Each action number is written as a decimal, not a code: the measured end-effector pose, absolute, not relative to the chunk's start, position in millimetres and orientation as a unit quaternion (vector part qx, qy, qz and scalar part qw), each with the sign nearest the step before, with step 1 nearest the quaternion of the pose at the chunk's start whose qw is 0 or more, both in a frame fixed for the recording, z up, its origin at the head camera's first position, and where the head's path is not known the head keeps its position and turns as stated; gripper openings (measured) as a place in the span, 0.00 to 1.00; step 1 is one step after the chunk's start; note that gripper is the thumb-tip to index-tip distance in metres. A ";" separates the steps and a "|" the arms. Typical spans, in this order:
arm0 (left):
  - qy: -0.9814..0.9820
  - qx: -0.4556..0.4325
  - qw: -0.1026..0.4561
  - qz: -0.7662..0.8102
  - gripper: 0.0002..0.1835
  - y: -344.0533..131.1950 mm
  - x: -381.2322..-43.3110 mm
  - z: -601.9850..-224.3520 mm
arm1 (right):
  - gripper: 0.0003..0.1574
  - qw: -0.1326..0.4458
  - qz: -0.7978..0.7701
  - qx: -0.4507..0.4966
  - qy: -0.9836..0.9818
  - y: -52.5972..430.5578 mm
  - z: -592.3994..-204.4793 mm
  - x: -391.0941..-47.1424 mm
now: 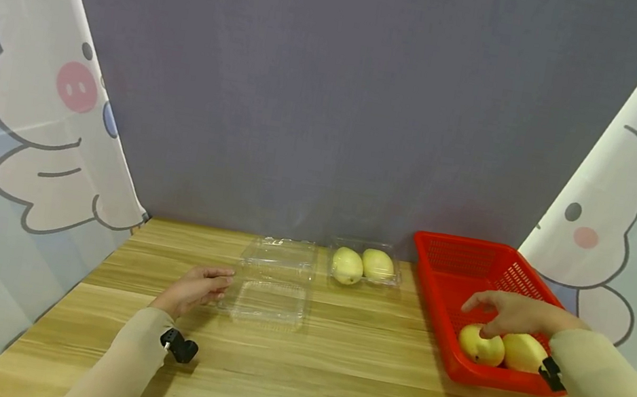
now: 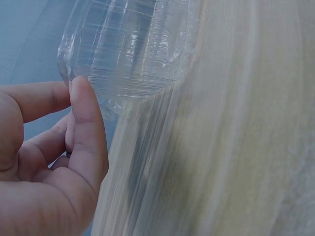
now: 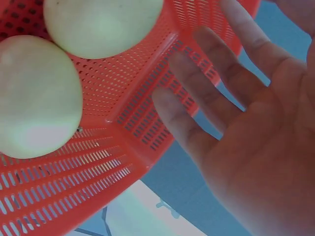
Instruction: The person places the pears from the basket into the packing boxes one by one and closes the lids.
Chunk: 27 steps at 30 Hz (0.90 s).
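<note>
My left hand (image 1: 196,290) pinches the left edge of an open clear plastic clamshell box (image 1: 273,298) with thumb and fingers. In the left wrist view, the thumb tip lies on the rim of the ribbed clear box (image 2: 128,49). My right hand (image 1: 514,313) hovers over the red basket (image 1: 432,305) with its fingers spread, holding nothing. Below it, two smooth yellow fruits (image 1: 480,348) lie side by side at the basket's near end. The right wrist view shows straight fingers apart from the pale fruits (image 3: 37,98).
Behind and right of the open box, a second clear box (image 1: 395,281) holds two yellow fruits (image 1: 347,268). The wooden table (image 1: 326,392) meets a grey curtain (image 1: 332,104) at the back. Cartoon-printed curtains (image 1: 33,80) hang at both sides.
</note>
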<state>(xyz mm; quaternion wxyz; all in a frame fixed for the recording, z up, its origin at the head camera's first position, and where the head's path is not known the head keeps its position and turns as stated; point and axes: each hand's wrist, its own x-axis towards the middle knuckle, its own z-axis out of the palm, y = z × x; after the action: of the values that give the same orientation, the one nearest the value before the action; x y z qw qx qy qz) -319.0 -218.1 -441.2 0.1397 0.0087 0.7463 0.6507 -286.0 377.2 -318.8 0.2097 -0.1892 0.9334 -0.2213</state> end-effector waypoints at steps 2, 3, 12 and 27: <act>0.747 0.012 0.139 0.650 0.27 -217.9 -318.7 -441.0 | 0.29 0.240 -0.225 -0.180 0.927 380.7 -323.0 -288.6; 0.746 0.011 0.137 0.652 0.27 -217.7 -318.5 -441.0 | 0.29 0.253 -0.224 -0.170 0.926 382.5 -325.4 -290.0; 0.744 0.005 0.136 0.654 0.26 -217.0 -319.2 -441.9 | 0.39 0.325 -0.184 -0.114 0.921 382.4 -332.3 -289.1; 0.750 0.014 0.137 0.647 0.28 -214.4 -315.2 -437.9 | 0.45 0.389 -0.219 -0.046 0.894 370.8 -323.2 -297.0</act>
<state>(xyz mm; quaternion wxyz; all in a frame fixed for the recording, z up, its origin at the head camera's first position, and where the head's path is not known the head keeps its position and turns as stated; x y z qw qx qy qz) -315.2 -214.4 -437.9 0.1370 0.0137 0.7502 0.6467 -297.0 370.8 -323.2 0.3889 -0.0456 0.8938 -0.2186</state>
